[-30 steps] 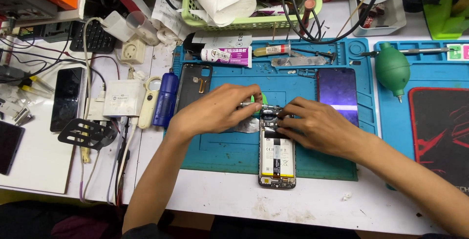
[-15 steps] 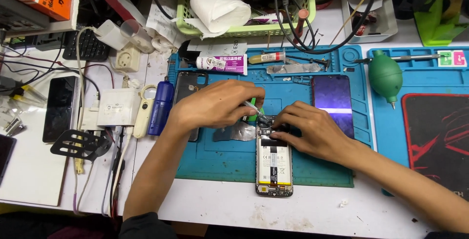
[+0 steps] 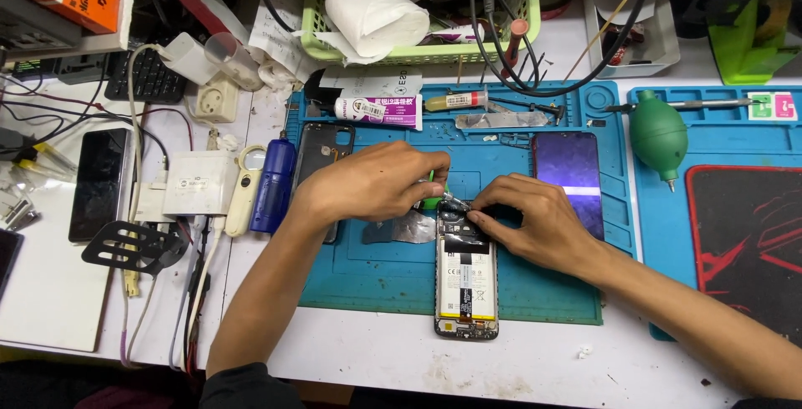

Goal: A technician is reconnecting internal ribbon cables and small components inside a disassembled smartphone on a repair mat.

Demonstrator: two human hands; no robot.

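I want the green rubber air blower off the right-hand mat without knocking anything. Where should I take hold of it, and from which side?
Grip the round bulb of the green air blower, its widest part, coming straight down from above. It lies flat with its thin nozzle pointing toward the near edge, too slim to hold. A thin metal tool lies right beside the bulb's top, so set the fingers on the bulb's left and right flanks.

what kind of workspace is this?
Most likely a phone repair bench. An opened phone with its battery exposed lies on a blue silicone work mat, both hands working at its top end. A detached screen, a green dust blower and a glue tube lie around it.
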